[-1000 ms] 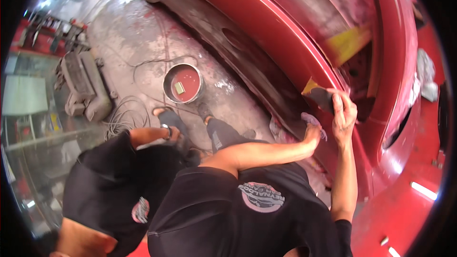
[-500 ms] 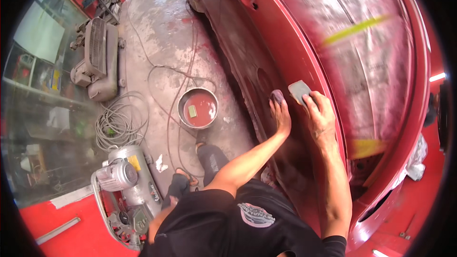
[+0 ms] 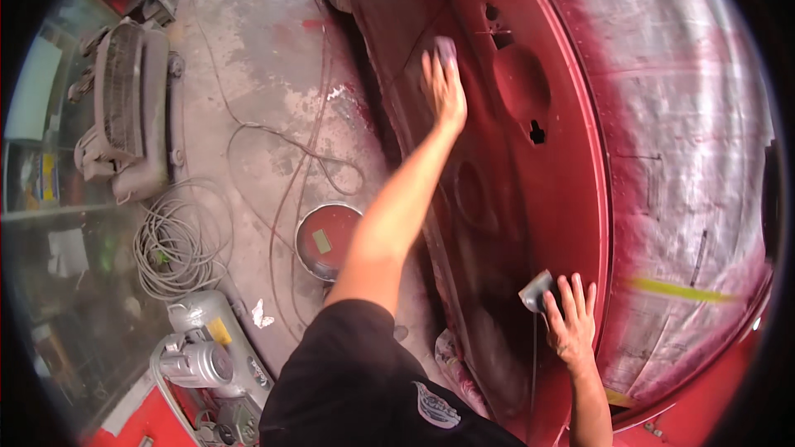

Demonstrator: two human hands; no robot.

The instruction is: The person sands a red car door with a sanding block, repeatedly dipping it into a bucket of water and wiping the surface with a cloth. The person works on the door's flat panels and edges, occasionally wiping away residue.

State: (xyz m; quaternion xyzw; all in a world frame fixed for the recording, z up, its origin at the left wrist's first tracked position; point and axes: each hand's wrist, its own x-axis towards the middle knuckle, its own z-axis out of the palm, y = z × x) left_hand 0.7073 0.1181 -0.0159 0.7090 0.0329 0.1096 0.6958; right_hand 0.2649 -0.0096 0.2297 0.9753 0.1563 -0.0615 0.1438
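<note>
My left hand (image 3: 448,93) reaches far along the dull red car door (image 3: 551,199), palm side toward the panel. At its fingertips is a small purplish wad (image 3: 445,50), perhaps a sponge or cloth, pressed to the surface. Lower down, my right hand (image 3: 573,323) holds a grey sanding block (image 3: 537,290) at its thumb and index side, while its other fingers spread against the door. A thin pale streak runs down the panel below the block. Part of what the left hand holds is hidden by its fingers.
On the floor to the left stands a bucket (image 3: 300,236) of reddish liquid with a yellowish block (image 3: 322,240) in it. Hoses (image 3: 277,128) trail over the concrete, with a coil (image 3: 178,240) near an air compressor (image 3: 199,356). Plastic sheeting (image 3: 671,157) covers the car's windows.
My left hand has moved far forward along the door with the wad. My right hand has come back lower, its fingers now spread beside the sanding block. The view has shifted forward.
</note>
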